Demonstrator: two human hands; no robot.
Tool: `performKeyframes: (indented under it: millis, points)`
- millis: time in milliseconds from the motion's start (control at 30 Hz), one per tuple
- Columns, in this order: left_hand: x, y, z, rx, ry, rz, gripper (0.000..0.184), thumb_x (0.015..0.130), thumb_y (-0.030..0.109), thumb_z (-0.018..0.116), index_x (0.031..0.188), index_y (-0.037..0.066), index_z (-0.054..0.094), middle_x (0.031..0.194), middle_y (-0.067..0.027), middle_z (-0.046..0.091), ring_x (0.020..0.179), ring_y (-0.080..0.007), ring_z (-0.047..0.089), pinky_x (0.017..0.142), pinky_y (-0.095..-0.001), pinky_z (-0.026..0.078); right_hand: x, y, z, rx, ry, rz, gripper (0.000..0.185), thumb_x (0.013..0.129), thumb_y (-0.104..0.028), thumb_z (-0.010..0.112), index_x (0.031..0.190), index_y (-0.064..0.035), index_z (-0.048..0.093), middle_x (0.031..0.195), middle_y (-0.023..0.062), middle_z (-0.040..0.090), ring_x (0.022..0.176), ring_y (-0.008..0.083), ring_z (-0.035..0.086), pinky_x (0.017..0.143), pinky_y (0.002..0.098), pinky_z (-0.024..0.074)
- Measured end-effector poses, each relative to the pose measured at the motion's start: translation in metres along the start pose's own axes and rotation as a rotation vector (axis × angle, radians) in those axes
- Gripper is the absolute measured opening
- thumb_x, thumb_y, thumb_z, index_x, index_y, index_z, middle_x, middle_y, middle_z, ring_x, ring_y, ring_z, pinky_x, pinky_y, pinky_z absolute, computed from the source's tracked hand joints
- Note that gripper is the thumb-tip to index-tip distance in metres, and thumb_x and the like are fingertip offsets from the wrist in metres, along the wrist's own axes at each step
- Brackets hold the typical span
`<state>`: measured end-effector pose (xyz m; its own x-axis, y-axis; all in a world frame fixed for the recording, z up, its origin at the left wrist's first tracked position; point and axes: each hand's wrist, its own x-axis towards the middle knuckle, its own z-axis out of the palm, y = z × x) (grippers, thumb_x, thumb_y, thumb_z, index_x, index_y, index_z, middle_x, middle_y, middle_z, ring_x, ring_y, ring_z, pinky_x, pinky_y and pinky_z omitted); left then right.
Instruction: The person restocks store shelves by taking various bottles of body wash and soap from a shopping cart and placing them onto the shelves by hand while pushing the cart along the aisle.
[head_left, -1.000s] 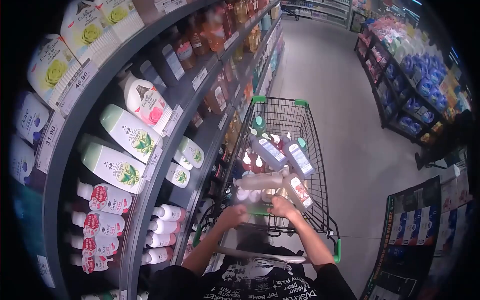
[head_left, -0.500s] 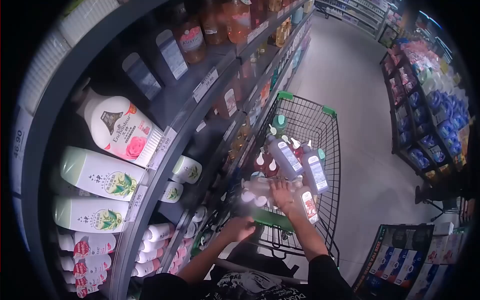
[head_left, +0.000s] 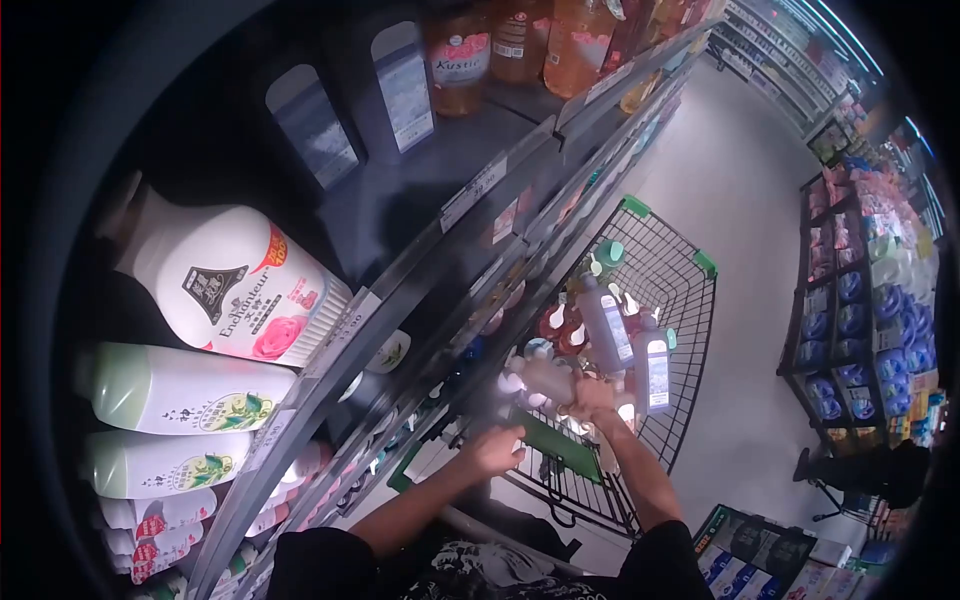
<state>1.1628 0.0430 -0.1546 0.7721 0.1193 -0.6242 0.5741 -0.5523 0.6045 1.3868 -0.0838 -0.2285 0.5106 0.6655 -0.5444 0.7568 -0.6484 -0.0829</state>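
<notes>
At lower centre, your left hand point(head_left: 495, 452) curls loosely near the green panel point(head_left: 558, 446) of the shopping cart point(head_left: 705, 264). Up and to its right, your right hand point(head_left: 594, 396) touches a pale bottle point(head_left: 546, 380) in the cart. White bottles point(head_left: 240, 285) fill the left; a stocked display point(head_left: 890, 310) stands far right.

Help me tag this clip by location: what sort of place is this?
Most likely a supermarket's toiletries aisle: price tags line the shelf edges, a large Enchanteur bottle lies on the shelving, and a wire shopping cart holds several pump bottles.
</notes>
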Motion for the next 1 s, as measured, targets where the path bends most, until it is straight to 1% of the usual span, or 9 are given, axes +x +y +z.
performKeyframes:
  millis: [267,433,533,567,633,733,867,933,1000]
  points:
    - [0.036,0.016,-0.012,-0.271,0.372,0.399,0.072,0.086,0.037,0.069,0.14,0.001,0.038,0.109,-0.0269,0.065,0.103,-0.046,0.062,0.089,-0.0483,0.052,-0.08,-0.008,-0.064,0.481,0.287,0.041,0.08,0.061,-0.031,0.082,0.13,-0.0065,0.05,0.101,0.0206,0.069,0.091,0.0388,0.069,0.079,0.0441,0.0547]
    - [0.048,0.074,-0.021,-1.147,0.408,0.392,0.068,0.084,0.021,0.079,0.135,-0.002,0.04,0.133,-0.0178,0.052,0.118,-0.0219,0.057,0.089,-0.0345,0.052,-0.12,-0.059,-0.102,0.608,0.624,0.106,0.078,0.065,-0.027,0.084,0.129,0.0018,0.05,0.112,0.0227,0.065,0.098,0.0392,0.066,0.08,0.0432,0.0538]
    - [0.02,0.128,-0.054,-1.508,0.536,0.416,0.059,0.085,0.017,0.077,0.13,-0.001,0.045,0.123,-0.0144,0.054,0.113,-0.0197,0.057,0.091,-0.035,0.05,-0.117,-0.075,-0.086,0.397,1.059,-0.026,0.08,0.065,-0.02,0.081,0.134,-0.0001,0.048,0.133,0.0221,0.055,0.123,0.0381,0.053,0.099,0.0488,0.0412]
    - [0.021,0.136,-0.056,-1.501,0.726,0.478,0.052,0.081,0.012,0.078,0.124,-0.001,0.052,0.12,-0.0134,0.055,0.112,-0.0204,0.057,0.095,-0.0352,0.047,-0.114,-0.078,-0.084,0.405,1.095,-0.044,0.079,0.065,-0.019,0.08,0.135,-0.0002,0.048,0.135,0.0221,0.053,0.127,0.0383,0.05,0.102,0.0505,0.0375]
    - [0.031,0.12,-0.059,-0.727,1.055,0.483,0.056,0.081,0.006,0.075,0.129,0.0,0.047,0.124,-0.0107,0.055,0.11,-0.0197,0.058,0.093,-0.0341,0.049,-0.112,-0.083,-0.087,0.45,1.143,-0.097,0.075,0.068,-0.007,0.074,0.136,0.0016,0.046,0.139,0.0219,0.051,0.13,0.0395,0.048,0.107,0.0538,0.032]
    - [0.035,0.119,-0.054,-0.966,1.173,0.281,0.071,0.072,0.003,0.079,0.132,0.002,0.041,0.121,-0.0105,0.055,0.106,-0.0197,0.058,0.09,-0.0331,0.05,-0.098,-0.082,-0.088,0.433,1.171,-0.246,0.069,0.072,-0.009,0.071,0.135,0.0032,0.046,0.142,0.0248,0.047,0.132,0.0414,0.045,0.108,0.0535,0.0315]
    - [0.024,0.087,-0.081,-0.826,1.274,0.389,0.085,0.059,0.007,0.088,0.131,0.003,0.042,0.12,-0.0117,0.056,0.107,-0.0235,0.059,0.092,-0.0352,0.049,-0.091,-0.075,-0.076,0.882,0.744,-0.319,0.072,0.078,-0.017,0.071,0.139,0.0047,0.04,0.145,0.0287,0.04,0.131,0.0485,0.041,0.11,0.0519,0.0326]
    - [0.015,0.081,-0.101,-0.551,1.316,0.403,0.086,0.056,0.007,0.09,0.128,0.003,0.044,0.122,-0.0125,0.056,0.11,-0.0251,0.059,0.095,-0.0368,0.048,-0.087,-0.073,-0.04,0.697,0.36,-0.199,0.071,0.077,-0.025,0.073,0.137,-0.0028,0.042,0.135,0.0235,0.049,0.118,0.0446,0.054,0.099,0.0513,0.0463]
    - [-0.001,0.095,-0.123,-0.268,1.338,0.391,0.082,0.056,0.006,0.09,0.125,0.003,0.045,0.123,-0.0132,0.056,0.112,-0.0245,0.059,0.097,-0.0378,0.047,-0.076,-0.07,-0.019,0.392,0.472,-0.258,0.064,0.076,-0.03,0.074,0.129,-0.0064,0.047,0.124,0.0169,0.056,0.104,0.0376,0.062,0.087,0.0473,0.0529]
